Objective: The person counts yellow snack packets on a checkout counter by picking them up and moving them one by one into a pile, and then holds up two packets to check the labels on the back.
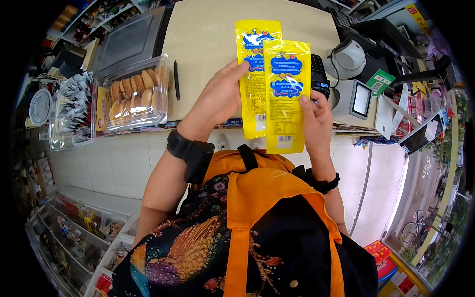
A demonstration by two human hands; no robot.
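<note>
Two tall, flat yellow snack packets with blue printed patches are held up over the front edge of the counter. My left hand (217, 94) grips the rear yellow packet (253, 111) by its left side, thumb on the front face. The front yellow packet (285, 119) overlaps it on the right and sits a little lower. My right hand (316, 116) pinches that front packet at its right edge, thumb on its face. The fingers behind both packets are hidden.
On the pale counter (203, 34), a clear box of round buns (132, 96) and a black pen (176, 80) lie left. Left of them is a clear tub of small wrapped packets (74, 106). A payment terminal (319, 74), a white scanner (348, 55) and a small screen (360, 99) stand right.
</note>
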